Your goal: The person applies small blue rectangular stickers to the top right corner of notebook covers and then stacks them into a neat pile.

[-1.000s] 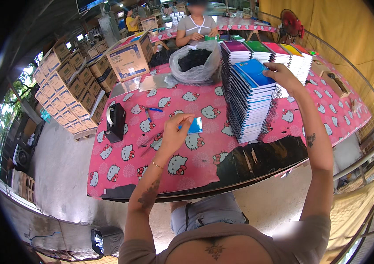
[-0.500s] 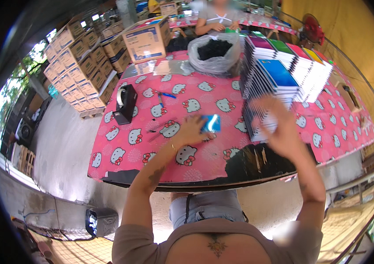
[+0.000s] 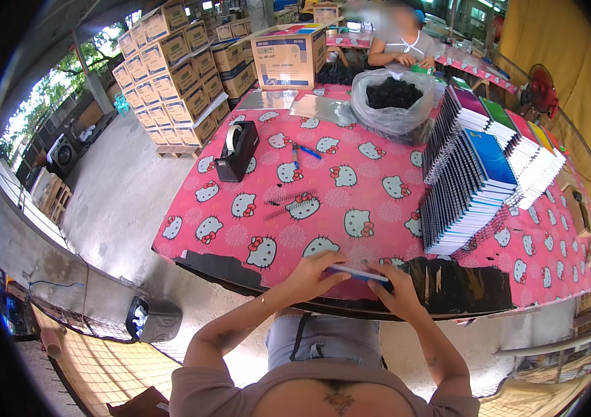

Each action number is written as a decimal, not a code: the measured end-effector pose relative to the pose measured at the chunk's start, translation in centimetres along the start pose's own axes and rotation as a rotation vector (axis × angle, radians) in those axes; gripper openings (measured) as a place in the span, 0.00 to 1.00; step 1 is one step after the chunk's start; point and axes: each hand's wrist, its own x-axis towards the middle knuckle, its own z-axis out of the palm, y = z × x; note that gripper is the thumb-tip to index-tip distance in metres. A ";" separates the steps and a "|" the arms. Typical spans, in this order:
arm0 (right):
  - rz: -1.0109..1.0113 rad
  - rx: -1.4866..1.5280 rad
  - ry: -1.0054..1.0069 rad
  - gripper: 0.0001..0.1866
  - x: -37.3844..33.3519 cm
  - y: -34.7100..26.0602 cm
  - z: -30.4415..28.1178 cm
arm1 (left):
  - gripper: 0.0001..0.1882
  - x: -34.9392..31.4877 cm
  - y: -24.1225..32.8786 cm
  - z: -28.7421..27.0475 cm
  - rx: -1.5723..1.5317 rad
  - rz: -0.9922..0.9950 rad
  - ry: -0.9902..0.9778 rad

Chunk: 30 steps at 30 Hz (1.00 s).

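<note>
Between my two hands, at the front edge of the table, is a thin blue notebook [image 3: 356, 273], seen nearly edge-on. My left hand [image 3: 317, 276] grips its left end, fingers on top. My right hand [image 3: 398, 292] closes on its right end, where a dark strip shows beside the thumb; I cannot make out what that strip is. Right of my hands rises a tall stack of spiral notebooks [image 3: 458, 201] with a blue cover on top. Loose black spiral coils [image 3: 290, 203] and two blue pens [image 3: 307, 151] lie on the pink table cover [image 3: 361, 187].
A black tape dispenser [image 3: 238, 151] stands on the left. Farther back are a plastic bag of black coils [image 3: 392, 104], clear sheets [image 3: 267, 100] and a cardboard box [image 3: 288, 62]. A co-worker [image 3: 403, 48] is across the table. Stacked cartons [image 3: 170, 83] stand on the floor.
My left hand has drawn the blue item from mid-table to the front edge. My right hand has come down from beside the stack and now holds its other end. The view has shifted.
</note>
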 end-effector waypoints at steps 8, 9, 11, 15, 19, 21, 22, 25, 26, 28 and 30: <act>0.123 0.531 0.310 0.17 0.8 1.5 4.6 | 0.17 1.1 -1.6 4.2 -0.003 0.196 0.301; 0.127 0.570 0.317 0.17 1.0 1.2 4.3 | 0.17 1.1 -1.5 4.2 -0.014 0.179 0.299; 0.136 0.648 0.331 0.17 1.6 0.5 3.4 | 0.16 1.5 -1.5 3.7 0.004 0.141 0.268; 0.226 0.521 0.272 0.21 1.7 0.9 3.3 | 0.18 1.7 -2.0 3.9 -0.033 0.097 0.276; 0.190 0.563 0.271 0.18 1.5 1.7 3.6 | 0.22 1.7 -1.5 5.0 0.022 0.103 0.268; 0.295 0.590 0.196 0.15 1.2 3.0 2.8 | 0.25 2.0 -1.1 4.1 -0.023 0.051 0.144; 0.292 0.581 0.215 0.14 1.0 2.9 2.7 | 0.25 2.5 -1.4 3.2 0.000 0.109 0.150; 0.274 0.537 0.238 0.12 1.2 2.2 2.4 | 0.20 4.9 -7.7 -2.6 0.251 0.155 0.452; 0.282 0.510 0.241 0.13 1.2 2.7 2.5 | 0.16 6.1 -8.6 -4.8 0.407 0.062 0.497; 0.304 0.520 0.228 0.13 1.1 4.0 3.2 | 0.13 6.4 -11.7 -7.5 0.699 -0.004 0.463; 0.280 0.519 0.224 0.14 1.5 3.0 3.5 | 0.12 5.8 -13.7 -7.6 0.849 0.065 0.395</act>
